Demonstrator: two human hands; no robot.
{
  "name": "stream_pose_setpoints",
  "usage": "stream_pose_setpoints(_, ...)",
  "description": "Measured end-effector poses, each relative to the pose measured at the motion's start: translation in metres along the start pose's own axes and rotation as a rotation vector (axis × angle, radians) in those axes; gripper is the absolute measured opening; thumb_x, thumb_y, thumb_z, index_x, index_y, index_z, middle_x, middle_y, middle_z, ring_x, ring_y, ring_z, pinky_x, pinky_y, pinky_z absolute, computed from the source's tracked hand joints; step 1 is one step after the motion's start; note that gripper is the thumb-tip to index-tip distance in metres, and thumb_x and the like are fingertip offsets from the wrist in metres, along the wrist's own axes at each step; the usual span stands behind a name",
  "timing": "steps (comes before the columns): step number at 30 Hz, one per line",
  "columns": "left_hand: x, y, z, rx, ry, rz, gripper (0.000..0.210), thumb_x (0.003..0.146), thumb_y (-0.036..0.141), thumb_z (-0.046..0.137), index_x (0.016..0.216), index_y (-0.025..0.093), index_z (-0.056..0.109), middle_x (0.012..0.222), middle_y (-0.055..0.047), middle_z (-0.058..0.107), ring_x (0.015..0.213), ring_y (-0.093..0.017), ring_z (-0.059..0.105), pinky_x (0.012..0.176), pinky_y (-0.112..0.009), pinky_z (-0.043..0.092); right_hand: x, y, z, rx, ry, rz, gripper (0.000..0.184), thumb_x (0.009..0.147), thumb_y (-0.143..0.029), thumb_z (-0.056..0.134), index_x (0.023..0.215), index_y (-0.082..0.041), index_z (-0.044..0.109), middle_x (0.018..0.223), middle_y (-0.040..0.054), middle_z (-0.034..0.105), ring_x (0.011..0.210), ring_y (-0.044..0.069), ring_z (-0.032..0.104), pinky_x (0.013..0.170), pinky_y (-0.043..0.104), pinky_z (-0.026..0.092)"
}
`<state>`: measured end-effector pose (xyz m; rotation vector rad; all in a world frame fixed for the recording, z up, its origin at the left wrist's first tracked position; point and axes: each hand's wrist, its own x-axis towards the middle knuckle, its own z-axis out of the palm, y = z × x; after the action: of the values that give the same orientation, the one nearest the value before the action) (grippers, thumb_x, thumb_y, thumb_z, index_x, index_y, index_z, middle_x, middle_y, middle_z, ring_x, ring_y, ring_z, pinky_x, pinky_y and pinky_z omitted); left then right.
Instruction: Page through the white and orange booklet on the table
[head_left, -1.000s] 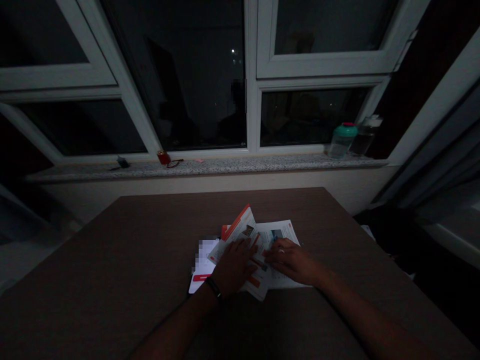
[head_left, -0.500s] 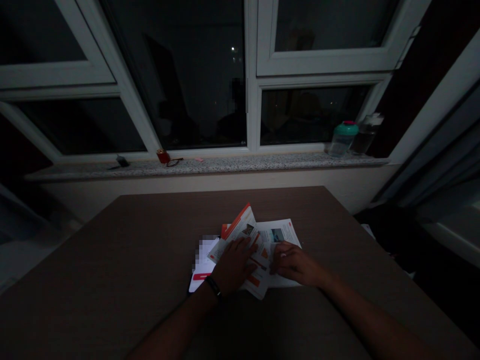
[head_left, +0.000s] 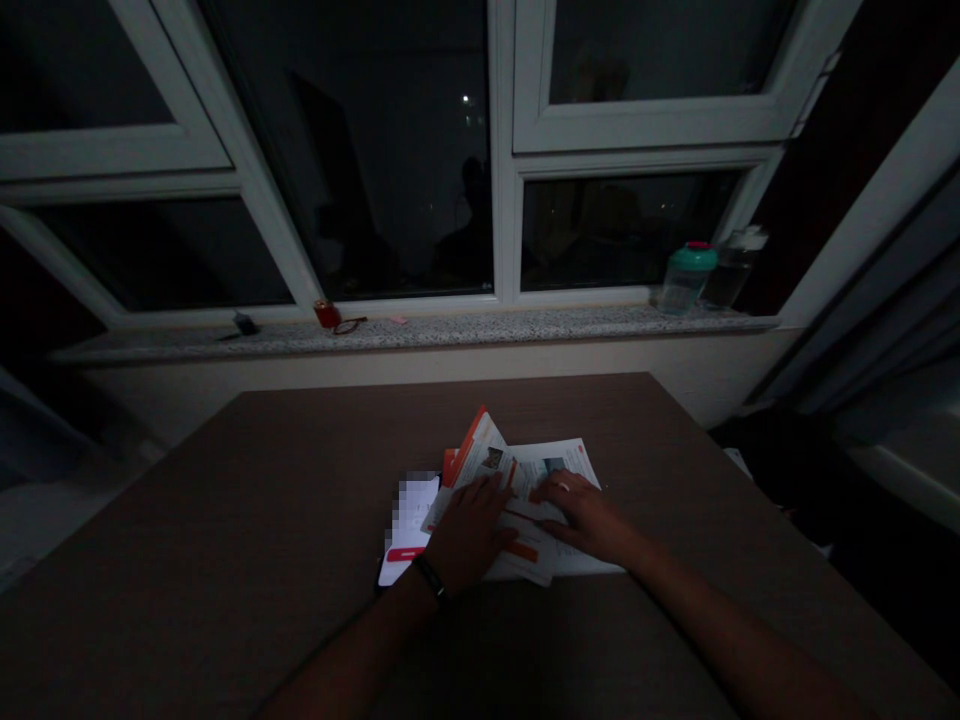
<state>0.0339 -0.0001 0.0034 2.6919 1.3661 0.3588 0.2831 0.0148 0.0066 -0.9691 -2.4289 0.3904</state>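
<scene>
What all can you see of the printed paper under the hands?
The printed paper is white with orange bands, small pictures and text too dim to read. One part lies flat on the table; another, perhaps a folded page, slants across it, an orange-edged corner pointing away from the person. The left hand spreads over the slanted part; the right hand is on the paper's right side.

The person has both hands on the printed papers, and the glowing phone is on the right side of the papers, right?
Not quite: the head view shows the glowing phone on the left side of the printed papers. The left hand and right hand are on the papers.
</scene>
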Motion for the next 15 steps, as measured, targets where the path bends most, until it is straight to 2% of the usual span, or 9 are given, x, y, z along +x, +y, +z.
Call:
stream_pose_setpoints(7, -0.002, 0.008, -0.002, 0.003, 0.008, 0.009, 0.047, 0.099, 0.043, 0.05, 0.142, 0.027, 0.043, 0.148, -0.01, 0.043, 0.135, -0.031, 0.04, 0.108, -0.052, 0.037, -0.001, 0.02, 0.003, -0.096, 0.037, 0.105, 0.025, 0.091, -0.024, 0.06, 0.116, -0.022, 0.061, 0.116, 0.0098, 0.061, 0.112, 0.026, 0.053, 0.096, 0.044, 0.045)
stream_pose_setpoints(11, -0.005, 0.014, -0.002, -0.02, -0.037, 0.044, 0.05, 0.096, 0.042, 0.055, 0.142, 0.026, 0.042, 0.152, -0.01, 0.038, 0.139, -0.031, 0.034, 0.111, -0.052, 0.033, 0.0, 0.028, 0.003, -0.121, 0.067, 0.159, 0.024, 0.091, -0.019, 0.059, 0.114, -0.021, 0.062, 0.115, 0.0095, 0.061, 0.111, 0.025, 0.053, 0.098, 0.044, 0.044)
stream_pose_setpoints(15, -0.006, 0.018, -0.001, -0.033, -0.09, 0.054, 0.056, 0.096, 0.042, 0.056, 0.145, 0.024, 0.038, 0.157, -0.012, 0.028, 0.144, -0.033, 0.025, 0.114, -0.056, 0.026, 0.002, 0.023, 0.001, -0.143, 0.07, 0.197, 0.025, 0.091, -0.014, 0.056, 0.115, -0.02, 0.063, 0.114, 0.0092, 0.062, 0.111, 0.025, 0.052, 0.097, 0.043, 0.044)
